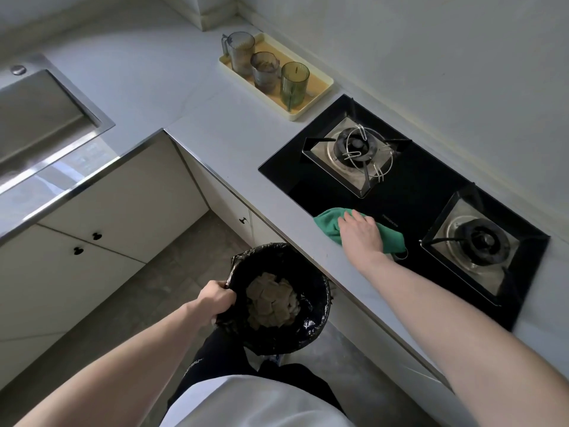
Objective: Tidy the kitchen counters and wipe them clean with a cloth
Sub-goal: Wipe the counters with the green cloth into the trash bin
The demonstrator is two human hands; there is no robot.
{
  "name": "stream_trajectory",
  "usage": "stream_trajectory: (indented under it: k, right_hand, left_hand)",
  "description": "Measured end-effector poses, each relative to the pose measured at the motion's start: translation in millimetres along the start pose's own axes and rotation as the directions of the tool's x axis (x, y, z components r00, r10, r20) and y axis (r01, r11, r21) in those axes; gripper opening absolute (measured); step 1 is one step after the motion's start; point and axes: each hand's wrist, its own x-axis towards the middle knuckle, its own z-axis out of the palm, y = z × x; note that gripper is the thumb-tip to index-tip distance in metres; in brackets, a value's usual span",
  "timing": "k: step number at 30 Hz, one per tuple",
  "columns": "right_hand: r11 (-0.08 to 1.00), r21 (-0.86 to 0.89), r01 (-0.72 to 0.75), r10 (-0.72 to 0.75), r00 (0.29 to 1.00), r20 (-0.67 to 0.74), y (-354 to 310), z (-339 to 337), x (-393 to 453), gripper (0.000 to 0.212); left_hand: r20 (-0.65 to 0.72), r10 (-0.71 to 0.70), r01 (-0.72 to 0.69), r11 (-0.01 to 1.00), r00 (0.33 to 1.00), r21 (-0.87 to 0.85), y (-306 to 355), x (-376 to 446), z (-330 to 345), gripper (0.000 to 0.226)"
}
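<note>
A green cloth (327, 221) lies across the front edge of the black glass hob (409, 192) and the pale counter (234, 143). My right hand (361, 231) presses flat on the cloth, fingers spread and pointing left. Below the counter edge, my left hand (217, 298) grips the rim of a round bin (311, 326) lined with a black bag. The bin is held up off the floor, close to the counter front. Crumpled beige paper scraps (272, 300) lie inside it.
A yellow tray (323, 87) at the back holds a grey jug (241, 49) and two tinted cups (294, 83). Two gas burners (354, 149) sit in the hob. A steel sink (37, 118) is at the left. White cabinets (123, 208) stand below the counter.
</note>
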Motion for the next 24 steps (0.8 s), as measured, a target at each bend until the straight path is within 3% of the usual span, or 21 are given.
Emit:
stream_trajectory:
  k: [6, 11, 14, 19, 24]
  right_hand:
    - [0.989, -0.131, -0.069, 0.075, 0.996, 0.041, -28, -3, 8, 0.03]
    - [0.96, 0.205, -0.192, 0.192, 0.981, 0.021, -57, 8, -22, 0.043]
    - [0.882, 0.449, -0.145, 0.14, 0.989, 0.045, -95, 13, -63, 0.053]
    - [0.719, 0.695, -0.02, -0.037, 0.997, 0.067, -152, 18, -120, 0.036]
    - [0.597, 0.795, -0.106, 0.213, 0.977, -0.03, -110, -3, -96, 0.038]
  left_hand:
    - [-0.006, 0.002, -0.002, 1.0, 1.0, -0.011, 3, -6, 4, 0.02]
    - [-0.004, 0.007, -0.007, 1.0, 1.0, -0.028, 0, -5, 4, 0.02]
    - [-0.004, 0.012, -0.012, 0.999, 1.0, -0.041, -3, -4, 5, 0.02]
    - [-0.002, 0.016, -0.016, 0.999, 1.0, -0.032, -5, 0, 3, 0.023]
    - [-0.019, 0.023, -0.024, 1.0, 1.0, -0.013, -8, -3, -7, 0.023]
